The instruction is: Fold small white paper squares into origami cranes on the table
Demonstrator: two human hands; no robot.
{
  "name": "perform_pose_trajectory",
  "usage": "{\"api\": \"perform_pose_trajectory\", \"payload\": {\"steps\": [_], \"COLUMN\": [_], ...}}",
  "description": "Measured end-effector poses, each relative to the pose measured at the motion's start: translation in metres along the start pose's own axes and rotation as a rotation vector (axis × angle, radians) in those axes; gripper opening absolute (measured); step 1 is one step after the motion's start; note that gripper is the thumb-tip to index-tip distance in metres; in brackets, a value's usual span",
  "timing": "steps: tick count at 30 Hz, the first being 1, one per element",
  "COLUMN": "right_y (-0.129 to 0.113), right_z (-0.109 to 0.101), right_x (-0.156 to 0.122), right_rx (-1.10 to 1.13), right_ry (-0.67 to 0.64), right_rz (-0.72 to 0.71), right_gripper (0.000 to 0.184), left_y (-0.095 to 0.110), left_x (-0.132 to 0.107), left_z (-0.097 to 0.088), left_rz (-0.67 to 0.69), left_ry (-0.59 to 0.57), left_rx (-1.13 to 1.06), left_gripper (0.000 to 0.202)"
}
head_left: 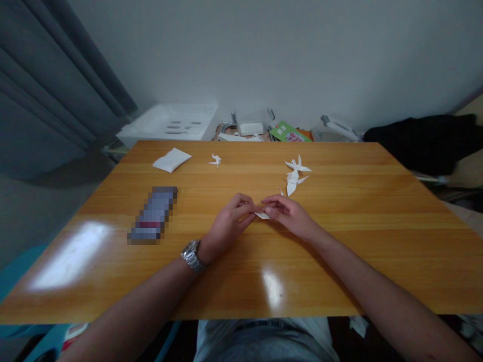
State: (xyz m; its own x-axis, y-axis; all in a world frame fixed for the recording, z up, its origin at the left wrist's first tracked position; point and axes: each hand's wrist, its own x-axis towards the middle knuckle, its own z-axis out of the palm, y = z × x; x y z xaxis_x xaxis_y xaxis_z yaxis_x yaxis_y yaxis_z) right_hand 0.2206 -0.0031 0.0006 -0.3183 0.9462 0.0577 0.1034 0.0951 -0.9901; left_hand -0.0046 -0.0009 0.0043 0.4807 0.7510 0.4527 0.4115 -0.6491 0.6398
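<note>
Over the middle of the varnished wooden table, in the head view, a small folded white paper is resting between the two hands, its ends partly covered by fingers. The left hand, with a metal-band wristwatch on its wrist, is pinching the paper's left end; the right hand is pinching the right end between thumb and fingers. Just beyond the right hand, a tiny white paper point is showing, and two origami cranes are lying close together. A smaller folded paper figure is sitting farther left, near a stack of white paper. A pixelated dark slab is lying left of the left hand. Behind the table, a white plastic bin is showing its slots, its contents not readable, beside a green printed packet; black cloth is heaping at the right.
</note>
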Motion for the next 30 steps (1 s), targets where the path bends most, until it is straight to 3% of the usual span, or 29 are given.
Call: {"api": "perform_pose_trajectory", "payload": {"steps": [7, 10, 13, 18, 30], "right_y": [-0.008, -0.008, -0.005, -0.003, -0.009], "right_z": [0.002, 0.006, 0.009, 0.012, 0.019], "right_x": [-0.004, -0.004, -0.004, -0.003, -0.009], "right_rx": [0.186, 0.212, 0.244, 0.215, 0.144], "right_ry": [-0.131, -0.092, -0.047, 0.029, 0.058], "right_rz": [0.190, 0.157, 0.138, 0.108, 0.027], "right_gripper": [0.039, 0.035, 0.035, 0.034, 0.026], "left_y": [0.004, 0.004, 0.006, 0.012, 0.011], "left_x": [-0.001, -0.001, 0.001, 0.002, 0.001], "left_z": [0.002, 0.003, 0.004, 0.006, 0.015], "left_rz": [0.008, -0.037, -0.141, -0.308, -0.381], "left_ry": [0.001, 0.022, 0.078, 0.037, 0.047], "left_rx": [-0.033, -0.057, -0.098, -0.380, -0.554], "left_gripper": [0.024, 0.033, 0.028, 0.023, 0.021]}}
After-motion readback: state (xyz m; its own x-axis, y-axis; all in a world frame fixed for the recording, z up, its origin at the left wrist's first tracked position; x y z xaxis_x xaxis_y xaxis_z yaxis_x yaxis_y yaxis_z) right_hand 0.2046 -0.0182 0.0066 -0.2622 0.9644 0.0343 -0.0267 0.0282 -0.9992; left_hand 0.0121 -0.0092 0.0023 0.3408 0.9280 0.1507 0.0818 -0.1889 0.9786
